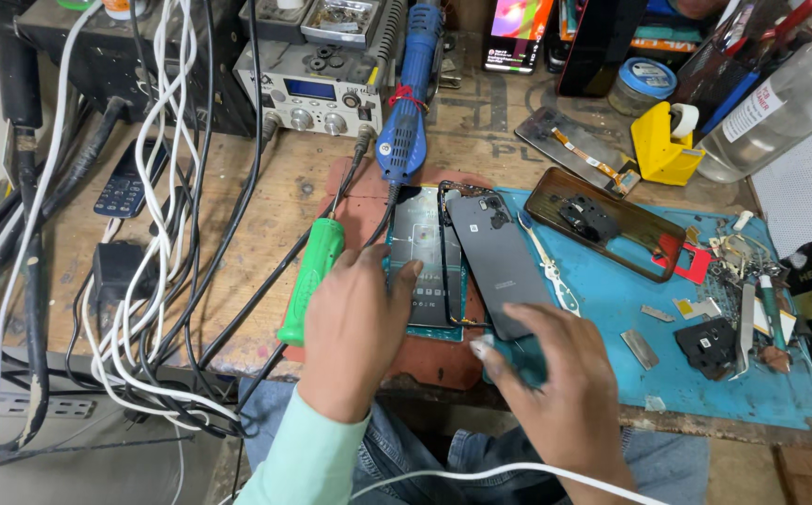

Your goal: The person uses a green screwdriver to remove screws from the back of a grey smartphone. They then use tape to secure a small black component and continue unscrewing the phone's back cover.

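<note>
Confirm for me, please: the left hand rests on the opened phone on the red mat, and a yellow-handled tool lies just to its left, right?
Not quite. The head view shows the tool beside the left hand has a green handle, not yellow. The rest stands: that hand rests on the opened phone on the red mat.

Pretty bright, even light, soft shadows; my right hand (565, 393) is motion-blurred, and the edges bend a bit.

Blue mat (705, 374), green tool handle (311, 276), yellow tape holder (659, 150) far right, blue hot-air handle (409, 103), white+black cables (144, 234) left, grey phone back (500, 262).
</note>
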### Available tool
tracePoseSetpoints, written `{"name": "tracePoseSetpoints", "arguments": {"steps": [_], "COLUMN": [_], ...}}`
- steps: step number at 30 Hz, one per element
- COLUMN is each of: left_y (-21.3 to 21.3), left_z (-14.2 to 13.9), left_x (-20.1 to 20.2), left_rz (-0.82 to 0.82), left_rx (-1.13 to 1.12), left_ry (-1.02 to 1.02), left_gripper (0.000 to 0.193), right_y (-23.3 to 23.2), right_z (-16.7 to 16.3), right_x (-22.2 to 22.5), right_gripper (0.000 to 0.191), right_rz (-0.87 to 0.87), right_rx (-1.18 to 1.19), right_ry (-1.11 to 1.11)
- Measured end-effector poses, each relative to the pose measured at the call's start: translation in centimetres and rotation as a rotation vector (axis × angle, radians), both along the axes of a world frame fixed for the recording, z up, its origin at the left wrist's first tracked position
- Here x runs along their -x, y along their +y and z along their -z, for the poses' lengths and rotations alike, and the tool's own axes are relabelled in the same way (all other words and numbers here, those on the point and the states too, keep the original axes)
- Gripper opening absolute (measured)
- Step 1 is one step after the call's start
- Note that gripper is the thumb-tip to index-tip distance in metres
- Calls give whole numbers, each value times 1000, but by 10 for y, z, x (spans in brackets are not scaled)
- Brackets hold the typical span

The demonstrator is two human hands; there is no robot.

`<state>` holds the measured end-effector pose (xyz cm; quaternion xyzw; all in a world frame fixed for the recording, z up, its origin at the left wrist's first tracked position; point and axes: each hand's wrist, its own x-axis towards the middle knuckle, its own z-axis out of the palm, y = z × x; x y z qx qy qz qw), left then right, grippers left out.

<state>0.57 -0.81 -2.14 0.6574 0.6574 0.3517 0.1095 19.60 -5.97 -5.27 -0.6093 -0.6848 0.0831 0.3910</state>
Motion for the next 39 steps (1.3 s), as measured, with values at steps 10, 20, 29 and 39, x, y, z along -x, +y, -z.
{"name": "tracePoseSetpoints", "arguments": {"steps": [10, 20, 29, 39], "left_y": [35, 37, 36, 28], "left_z": [25, 20, 5, -1], "left_x": [-28, -47, -64, -84], "left_rz": [-90, 33, 278, 390], "left_rx": [129, -56, -47, 276], "left_ry": [207, -166, -440, -757], "left_gripper": [50, 33, 40, 62], "right_y": [20, 14, 21, 27], "right_z": [3, 8, 6, -12], "right_x": [14, -2, -50, -78], "right_gripper": [28, 20, 22, 18], "right_rz": [-138, 1, 369, 188], "right_rx": [-44, -197, -221, -351], "right_ry": [-209, 101, 771, 872]}}
